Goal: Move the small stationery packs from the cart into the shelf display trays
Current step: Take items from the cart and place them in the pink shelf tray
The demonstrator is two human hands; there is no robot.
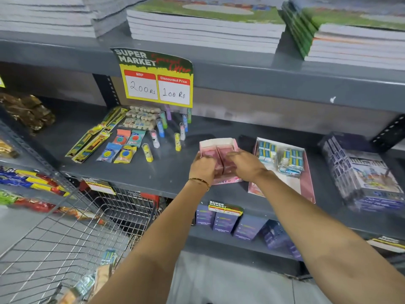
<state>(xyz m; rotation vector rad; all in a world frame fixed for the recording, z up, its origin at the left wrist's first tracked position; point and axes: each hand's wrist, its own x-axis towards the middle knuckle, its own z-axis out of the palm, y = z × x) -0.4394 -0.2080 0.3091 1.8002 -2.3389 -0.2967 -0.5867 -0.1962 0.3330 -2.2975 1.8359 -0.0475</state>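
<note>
A pink display tray (219,143) sits on the grey middle shelf (171,170), holding pink packs (215,153). My left hand (202,166) and my right hand (243,162) both rest inside this tray, fingers curled on the pink packs. To its right lies a second pink tray (302,183) with blue-and-white packs (280,157) in clear wrap. The wire cart (72,233) stands at the lower left, with a few wrapped packs (103,270) at its near corner.
Loose pencil packs, sharpeners and small tubes (131,137) lie on the shelf's left. A purple boxed stack (361,172) stands at the right. A price sign (156,80) hangs from the upper shelf, which carries notebook stacks (203,27). Purple boxes (228,222) fill the lower shelf.
</note>
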